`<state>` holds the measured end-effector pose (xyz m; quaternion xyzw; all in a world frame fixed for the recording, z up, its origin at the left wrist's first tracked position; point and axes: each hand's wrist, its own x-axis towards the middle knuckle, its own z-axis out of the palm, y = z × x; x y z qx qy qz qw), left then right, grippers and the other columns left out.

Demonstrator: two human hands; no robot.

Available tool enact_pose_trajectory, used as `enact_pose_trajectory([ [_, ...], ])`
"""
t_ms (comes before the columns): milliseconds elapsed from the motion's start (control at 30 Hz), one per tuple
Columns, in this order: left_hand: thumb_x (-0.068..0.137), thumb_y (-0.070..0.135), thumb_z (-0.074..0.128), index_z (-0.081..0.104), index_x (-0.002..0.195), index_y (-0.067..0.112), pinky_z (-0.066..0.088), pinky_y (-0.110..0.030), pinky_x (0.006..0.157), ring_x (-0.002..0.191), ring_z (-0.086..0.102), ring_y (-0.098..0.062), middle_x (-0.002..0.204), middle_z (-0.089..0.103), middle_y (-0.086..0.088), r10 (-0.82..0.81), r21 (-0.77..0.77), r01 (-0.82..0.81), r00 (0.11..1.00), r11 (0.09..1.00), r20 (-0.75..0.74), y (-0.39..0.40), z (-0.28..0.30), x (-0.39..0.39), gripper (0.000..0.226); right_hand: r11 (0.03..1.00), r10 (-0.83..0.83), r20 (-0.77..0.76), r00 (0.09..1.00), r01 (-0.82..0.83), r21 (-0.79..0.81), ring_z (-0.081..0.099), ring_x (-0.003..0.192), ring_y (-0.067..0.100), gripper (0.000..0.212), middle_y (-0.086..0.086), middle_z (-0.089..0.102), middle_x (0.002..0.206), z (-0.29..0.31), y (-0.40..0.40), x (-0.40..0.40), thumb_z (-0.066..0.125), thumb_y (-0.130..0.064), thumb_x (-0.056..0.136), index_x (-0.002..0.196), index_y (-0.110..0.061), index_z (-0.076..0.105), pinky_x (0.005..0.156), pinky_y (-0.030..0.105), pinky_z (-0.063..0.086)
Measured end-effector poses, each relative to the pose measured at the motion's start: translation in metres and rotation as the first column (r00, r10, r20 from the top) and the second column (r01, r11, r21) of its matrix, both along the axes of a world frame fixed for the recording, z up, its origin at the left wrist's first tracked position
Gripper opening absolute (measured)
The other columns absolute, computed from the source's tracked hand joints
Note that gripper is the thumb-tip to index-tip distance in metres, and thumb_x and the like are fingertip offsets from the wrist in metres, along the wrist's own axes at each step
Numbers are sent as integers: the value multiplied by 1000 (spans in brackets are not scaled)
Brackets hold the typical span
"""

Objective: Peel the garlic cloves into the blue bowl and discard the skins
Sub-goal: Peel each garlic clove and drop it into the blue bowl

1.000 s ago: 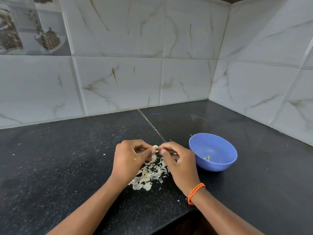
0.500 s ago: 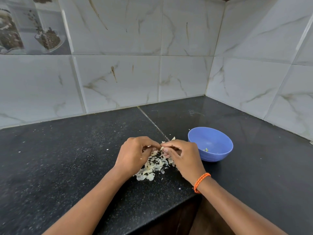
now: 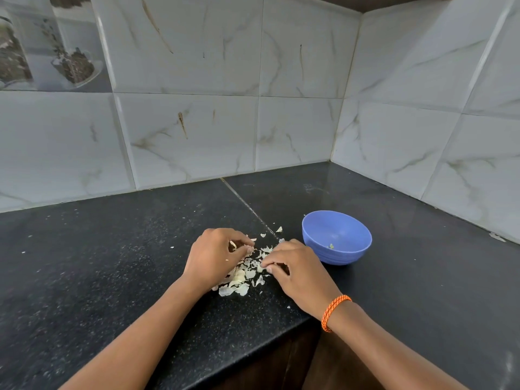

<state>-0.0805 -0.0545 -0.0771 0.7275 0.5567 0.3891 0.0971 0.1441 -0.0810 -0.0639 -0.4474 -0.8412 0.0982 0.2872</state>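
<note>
Both hands, left hand (image 3: 215, 256) and right hand (image 3: 295, 267), pinch garlic skins (image 3: 244, 273) mid-frame (curled fingers), blue bowl (image 3: 336, 237) just right.

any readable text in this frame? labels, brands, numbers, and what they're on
None readable.
blue bowl: plain, no mark or brand shows.
orange wristband: braided cord, no lettering.
picture tile: plant image only, no words.
wall tiles and countertop: veining and speckle, no text.
</note>
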Motion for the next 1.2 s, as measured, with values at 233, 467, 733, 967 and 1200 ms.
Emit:
enact_pose_trajectory([
  [233, 98, 31, 77, 82, 81, 33, 43, -27, 56, 53, 60, -5, 73, 76, 20, 12, -28, -7, 985, 1000, 173, 7, -3, -9, 18, 998, 51, 106, 993, -48, -31, 45, 99, 4, 14, -18, 57, 93, 12, -3, -37, 66, -30, 102, 102, -31, 80, 76, 28, 39],
  [467, 98, 31, 76, 80, 78, 32, 56, -38, 59, 59, 67, -13, 69, 75, 16, 23, -33, -17, 979, 999, 203, 10, -8, -13, 20, 1000, 30, 216, 976, -30, -7, 56, 105, 13, 14, -9, 66, 102, 9, -1, -53, 69, -28, 100, 109, -32, 78, 82, 32, 44],
  [733, 98, 32, 75, 82, 80, 33, 40, -24, 56, 53, 59, 0, 71, 74, 24, 40, -30, -36, 987, 999, 157, 10, -5, -11, 19, 998, -23, 154, 988, 31, -49, 62, 95, 9, 15, -11, 68, 104, 14, 4, -50, 62, -24, 101, 100, -31, 75, 76, 34, 54],
  [967, 98, 33, 75, 82, 82, 34, 44, -25, 57, 60, 65, -1, 72, 73, 28, 39, -21, -37, 991, 999, 127, 8, -4, -11, 17, 999, -9, 209, 978, 16, -33, 60, 100, 11, 12, -10, 65, 107, 10, 5, -55, 68, -30, 100, 103, -31, 80, 79, 36, 56],
  [1200, 98, 35, 75, 82, 83, 34, 45, -25, 57, 61, 66, -3, 73, 73, 26, 48, -11, -47, 993, 999, 110, 9, -5, -11, 17, 996, 9, 239, 971, 13, -90, 64, 95, 18, 7, -3, 68, 106, 8, 6, -57, 69, -22, 99, 101, -23, 76, 81, 40, 57],
])
